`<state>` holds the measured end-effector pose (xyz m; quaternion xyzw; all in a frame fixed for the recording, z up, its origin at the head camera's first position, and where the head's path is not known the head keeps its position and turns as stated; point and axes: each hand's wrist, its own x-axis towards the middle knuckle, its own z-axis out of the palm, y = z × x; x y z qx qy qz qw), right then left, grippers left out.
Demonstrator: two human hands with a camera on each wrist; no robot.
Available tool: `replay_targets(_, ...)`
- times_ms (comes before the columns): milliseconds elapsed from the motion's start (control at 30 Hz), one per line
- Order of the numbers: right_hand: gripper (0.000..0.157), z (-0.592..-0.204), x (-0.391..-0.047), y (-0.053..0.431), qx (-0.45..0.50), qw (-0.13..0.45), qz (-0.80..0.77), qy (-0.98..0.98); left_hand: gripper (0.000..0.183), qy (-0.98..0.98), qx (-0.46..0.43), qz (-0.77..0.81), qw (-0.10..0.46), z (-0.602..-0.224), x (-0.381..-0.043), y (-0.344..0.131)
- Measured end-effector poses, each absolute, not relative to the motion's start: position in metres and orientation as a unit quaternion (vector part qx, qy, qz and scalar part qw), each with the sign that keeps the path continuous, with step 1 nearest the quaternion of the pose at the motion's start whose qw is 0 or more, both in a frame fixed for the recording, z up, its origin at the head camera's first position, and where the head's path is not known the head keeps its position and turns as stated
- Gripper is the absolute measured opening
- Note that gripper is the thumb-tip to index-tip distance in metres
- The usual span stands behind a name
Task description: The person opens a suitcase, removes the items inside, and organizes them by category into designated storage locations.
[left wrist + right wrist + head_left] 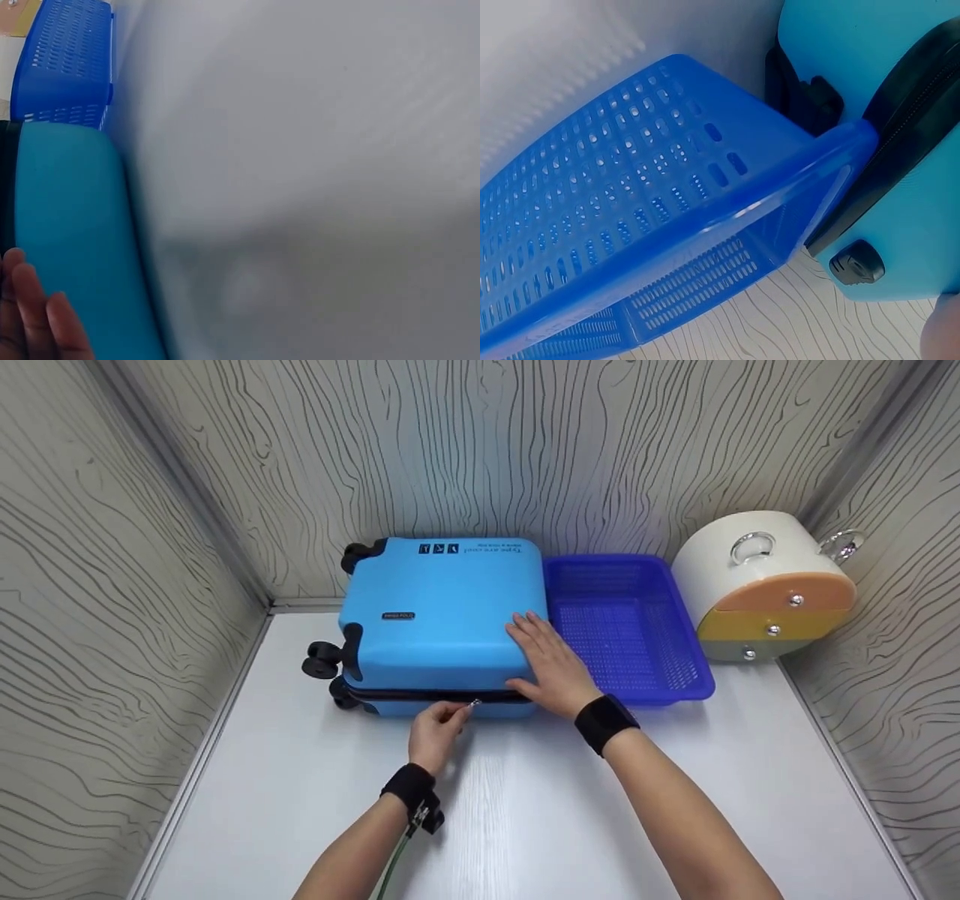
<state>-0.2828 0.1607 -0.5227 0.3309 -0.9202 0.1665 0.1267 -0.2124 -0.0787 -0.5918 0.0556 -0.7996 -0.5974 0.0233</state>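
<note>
A light blue hard-shell suitcase (450, 600) lies flat on the white table, its black zipper band running along the near side. At that band my left hand (436, 733) pinches a small metal zipper pull (475, 703) between thumb and finger. My right hand (556, 667) lies with straight, spread fingers on the suitcase's near right corner. In the left wrist view, a few fingertips of the left hand (37, 315) show beside the suitcase's side (75, 217). The right wrist view shows the zipper band (907, 127) at the suitcase end, with only a sliver of the right hand (941, 334).
A blue perforated plastic basket (694, 660) stands against the suitcase's right end. Right of it sits a rounded white box (720, 540) with orange, yellow and green drawers and ring handles. Black wheels (322, 660) stick out at the suitcase's left. Wood-patterned panels (480, 450) enclose the table.
</note>
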Motion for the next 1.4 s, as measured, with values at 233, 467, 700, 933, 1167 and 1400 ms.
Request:
replay_targets(233, 0.09, -0.525, -0.284, 0.16, 0.325, 0.115, 0.175, -0.922, 0.018, -0.807, 0.085, -0.583, 0.032, -0.595, -0.21, -0.1)
replay_targets(467, 0.088, -0.523, -0.283, 0.161, 0.326, 0.111, 0.19, -0.919, 0.02, -0.802, 0.098, -0.586, 0.054, -0.598, -0.208, -0.123)
replay_targets(700, 0.087, -0.524, -0.282, 0.161, 0.331, 0.119, 0.2, -0.915, 0.02, -0.792, 0.123, -0.594, 0.066, -0.601, -0.209, -0.141)
replay_targets(933, 0.087, -0.523, -0.283, 0.161, 0.328, 0.114, 0.192, -0.918, 0.018, -0.757, 0.162, -0.628, 0.082, -0.603, -0.21, -0.161)
replay_targets(1167, 0.087, -0.522, -0.283, 0.16, 0.329, 0.108, 0.186, -0.919, 0.018, -0.727, 0.191, -0.65, 0.109, -0.605, -0.209, -0.184)
replay_targets(1400, 0.087, -0.522, -0.282, 0.161, 0.334, 0.113, 0.195, -0.915, 0.019, -0.702, 0.225, -0.66, 0.144, -0.606, -0.21, -0.211)
